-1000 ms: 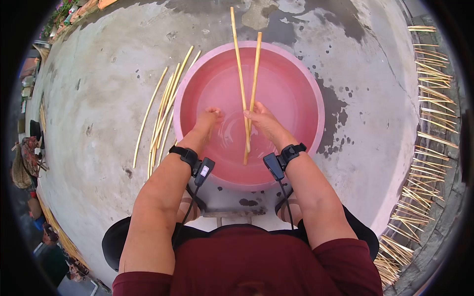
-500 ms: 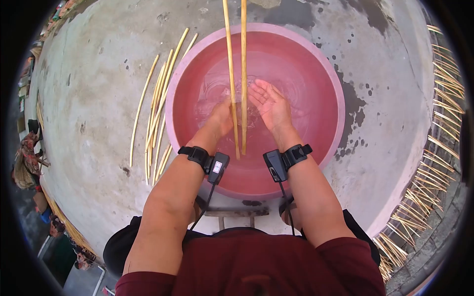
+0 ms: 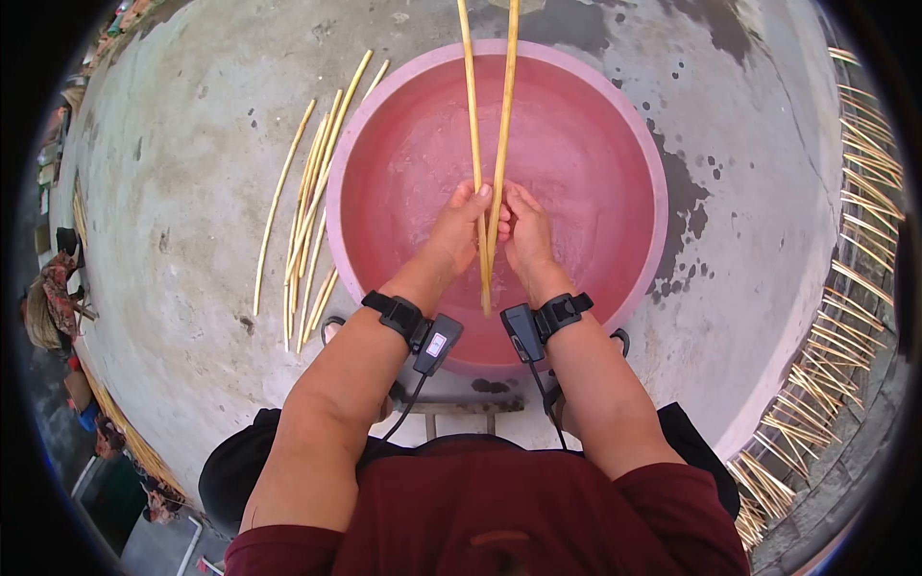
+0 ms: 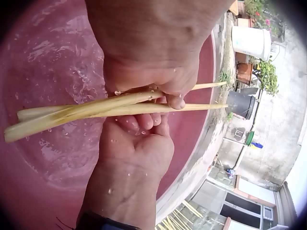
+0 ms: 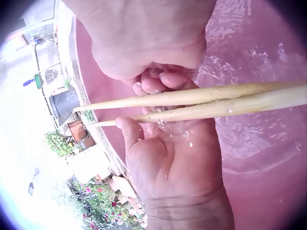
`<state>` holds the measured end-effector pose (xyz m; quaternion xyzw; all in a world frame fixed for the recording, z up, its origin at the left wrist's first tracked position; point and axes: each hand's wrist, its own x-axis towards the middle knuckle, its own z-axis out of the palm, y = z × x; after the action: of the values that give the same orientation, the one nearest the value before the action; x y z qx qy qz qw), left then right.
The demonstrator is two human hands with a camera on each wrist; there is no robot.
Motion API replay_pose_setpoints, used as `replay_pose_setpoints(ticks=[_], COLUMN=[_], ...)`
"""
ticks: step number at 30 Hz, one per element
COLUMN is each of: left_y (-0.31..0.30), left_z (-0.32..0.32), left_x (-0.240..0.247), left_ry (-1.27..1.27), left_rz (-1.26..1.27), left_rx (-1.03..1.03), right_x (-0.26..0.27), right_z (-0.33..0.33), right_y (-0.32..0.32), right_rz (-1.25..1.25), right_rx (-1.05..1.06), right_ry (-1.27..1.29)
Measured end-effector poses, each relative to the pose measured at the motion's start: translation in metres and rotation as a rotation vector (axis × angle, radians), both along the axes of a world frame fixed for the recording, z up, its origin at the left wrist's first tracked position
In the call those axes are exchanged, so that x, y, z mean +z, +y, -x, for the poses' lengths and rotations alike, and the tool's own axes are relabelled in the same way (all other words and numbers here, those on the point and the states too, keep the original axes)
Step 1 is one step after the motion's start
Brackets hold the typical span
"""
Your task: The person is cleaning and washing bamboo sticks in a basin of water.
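Observation:
Two long, pale yellow peeled sticks (image 3: 504, 115) stand slanted over a large pink basin (image 3: 657, 182) of water, crossing near their lower ends. My left hand (image 3: 457, 230) holds both, its thumb (image 4: 175, 101) laid across them. Facing it from the other side is my right hand (image 3: 529, 238), fingers curled toward the palm. Its fingertips (image 5: 153, 85) are right beside the sticks but do not wrap round them. Water drops cling to both hands and sticks, and the water below is rippled.
Several similar sticks (image 3: 309, 197) lie on the concrete floor (image 3: 182, 230) left of the basin. Many more sticks (image 3: 869, 269) are spread along the right edge. Planters and a white bucket (image 4: 250, 41) stand beyond the basin.
The sticks have passed from my right hand to my left. My right hand opened wide, then curled and came in beside the sticks. The view has shifted slightly over the basin.

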<state>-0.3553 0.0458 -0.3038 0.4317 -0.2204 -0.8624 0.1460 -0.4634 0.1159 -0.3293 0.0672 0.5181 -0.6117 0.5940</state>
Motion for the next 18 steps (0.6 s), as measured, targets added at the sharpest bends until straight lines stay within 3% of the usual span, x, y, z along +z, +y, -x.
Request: replay_pose_setpoints(ticks=[3, 7, 10, 13, 15, 18], left_y=[-0.003, 0.006, 0.028, 0.042, 0.04, 0.035], left_z=[0.007, -0.018, -0.046, -0.054, -0.051, -0.037], left_x=[0.017, 0.008, 0.0, 0.005, 0.013, 0.045], left_ry=[-0.131, -0.292, -0.324, -0.34, -0.303, -0.233], left_rz=[0.076, 0.081, 0.058, 0.045, 0.003, 0.02], left_rx=[-0.119, -0.2, -0.262, -0.32, -0.297, -0.274], right_x=[0.019, 0.001, -0.037, -0.036, -0.002, 0.045], right_z=[0.007, 0.061, 0.077, 0.045, 0.039, 0.031], right_y=[-0.004, 0.021, 0.049, 0.043, 0.03, 0.004], right_rz=[0.002, -0.209, -0.301, -0.245, 0.016, 0.402], right_rx=[-0.128, -0.391, -0.432, -0.376, -0.308, -0.215], right_ry=[0.193, 0.635, 0.734, 0.309, -0.298, -0.161])
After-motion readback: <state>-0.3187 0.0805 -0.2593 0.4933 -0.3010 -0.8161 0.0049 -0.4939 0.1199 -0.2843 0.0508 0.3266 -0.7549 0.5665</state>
